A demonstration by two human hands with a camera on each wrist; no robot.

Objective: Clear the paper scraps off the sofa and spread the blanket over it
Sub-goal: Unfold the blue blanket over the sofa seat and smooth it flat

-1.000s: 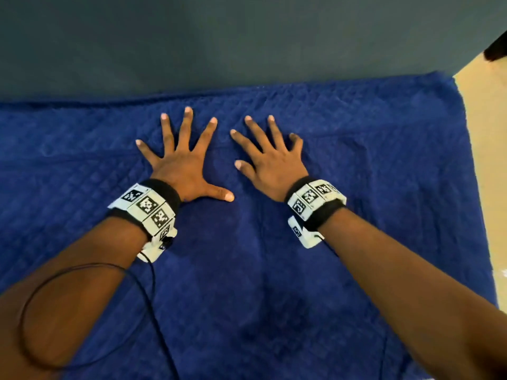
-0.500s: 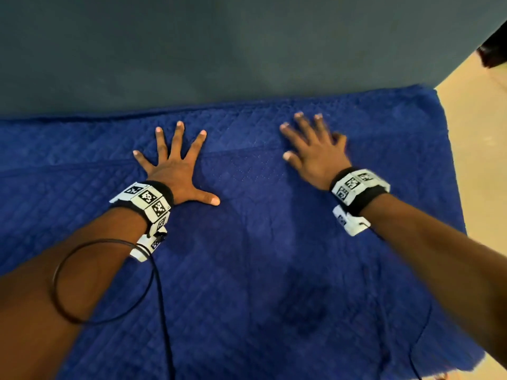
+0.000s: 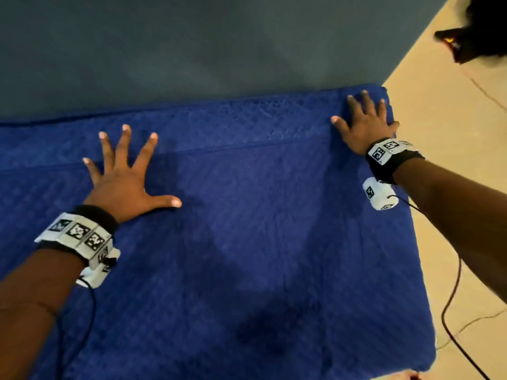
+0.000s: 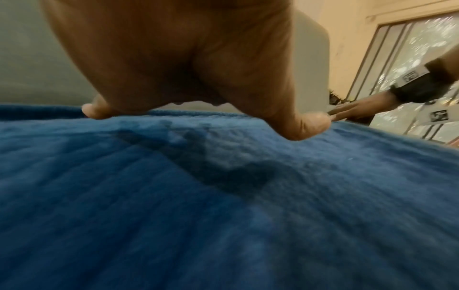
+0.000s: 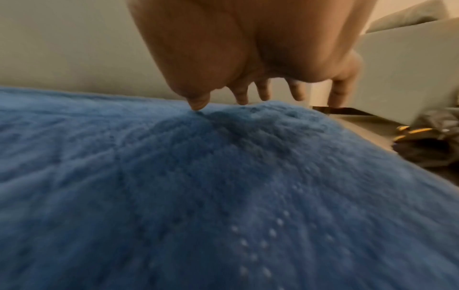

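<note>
Quilted blue blanket covers our grey sofa; our left hand and right hand press it, fingers spread.

It looked like a home living room. A grey sofa filled the view from nine to twelve o'clock, its seat covered by a quilted blue blanket. Pale floor tiles ran along at three o'clock. The left wrist view caught a tall glazed door at two o'clock.
</note>
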